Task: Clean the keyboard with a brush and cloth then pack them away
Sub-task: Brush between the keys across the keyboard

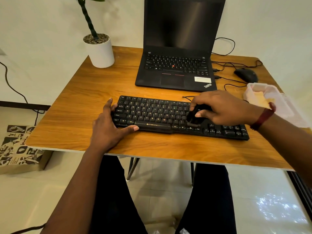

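Note:
A black keyboard [152, 114] lies on the wooden table [76, 119], in front of me. My left hand [109, 127] holds its left end, fingers along the side edge and thumb along the front edge. My right hand [224, 107] grips a small black brush [194, 115], whose bristles touch the keys right of the letter block. A clear plastic container [273, 100] with a pale yellow cloth [260, 98] inside sits at the table's right edge.
An open black laptop [177, 65] stands behind the keyboard. A black mouse [246, 75] and cables lie at the back right. A white plant pot [101, 51] is at the back left. A patterned bag [18, 147] stands on the floor to the left.

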